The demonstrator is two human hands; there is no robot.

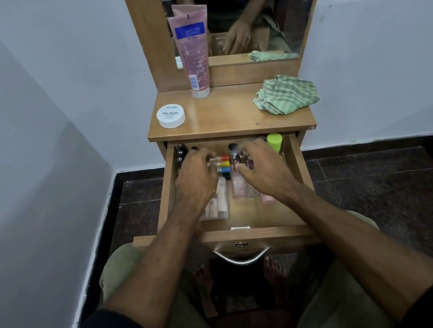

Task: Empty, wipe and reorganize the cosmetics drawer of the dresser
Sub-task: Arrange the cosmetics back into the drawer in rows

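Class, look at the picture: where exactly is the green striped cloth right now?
In the head view, the green striped cloth lies crumpled on the right side of the dresser top, below the mirror and above the open drawer's right rear corner.

The tube (193, 54) is pink with a blue label panel; the jar (170, 116) is white; the cloth (286, 93) is green with pale stripes (crumpled); the dresser (228, 119) is honey-brown wood; in the drawer (299, 158), a lime-green cap (275, 141), pink bottles (238, 183), and red, yellow and blue caps (223, 164); the floor (377, 178) is dark speckled.
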